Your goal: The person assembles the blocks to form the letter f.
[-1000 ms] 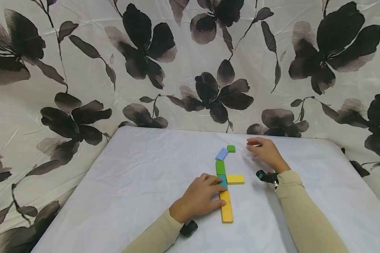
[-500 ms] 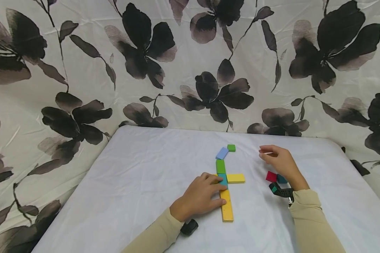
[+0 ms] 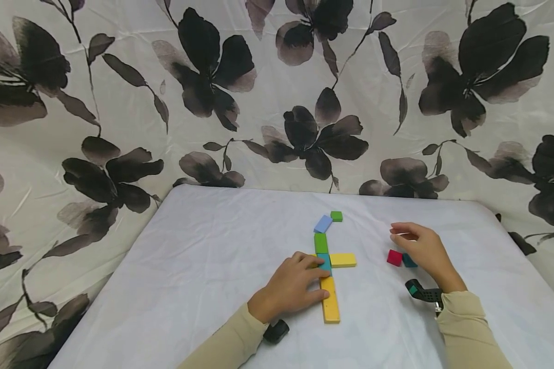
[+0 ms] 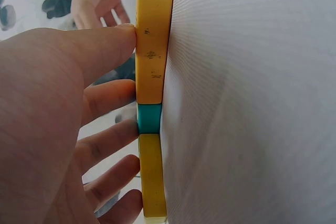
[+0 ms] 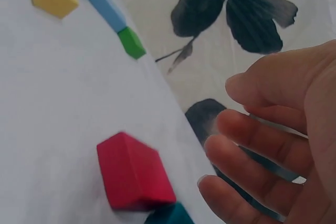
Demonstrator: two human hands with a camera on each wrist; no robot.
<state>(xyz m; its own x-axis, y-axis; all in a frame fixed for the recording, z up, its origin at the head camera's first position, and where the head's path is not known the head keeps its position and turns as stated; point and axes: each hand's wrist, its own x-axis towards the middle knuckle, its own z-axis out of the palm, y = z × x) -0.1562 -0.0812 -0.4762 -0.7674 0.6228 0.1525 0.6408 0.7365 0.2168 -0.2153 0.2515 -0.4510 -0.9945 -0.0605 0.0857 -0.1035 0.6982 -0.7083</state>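
Observation:
My left hand (image 3: 288, 287) rests its fingertips on the top of a row of wooden blocks. Its thumb touches the long orange block (image 3: 331, 307); other fingers lie over the teal block (image 3: 325, 262) and a yellow block (image 4: 153, 177) mostly hidden by the hand in the head view. Another yellow block (image 3: 343, 260) sticks out rightward. Beyond the teal one come a green block (image 3: 320, 243), a tilted light blue block (image 3: 323, 224) and a small green block (image 3: 336, 216). My right hand (image 3: 424, 251) hovers, fingers loosely bent and holding nothing, by a red block (image 3: 394, 258) and a dark teal block (image 3: 409, 261).
A white cloth covers the table (image 3: 203, 256). Behind it hangs a white curtain (image 3: 258, 128) with dark flowers. A black strap (image 3: 424, 293) with a camera is on the right wrist, and a black device (image 3: 276, 332) is at the left wrist.
My right hand has moved right and toward me, away from the small green block. The red and dark teal blocks, mostly hidden before, now show beside it. The left hand stays in place.

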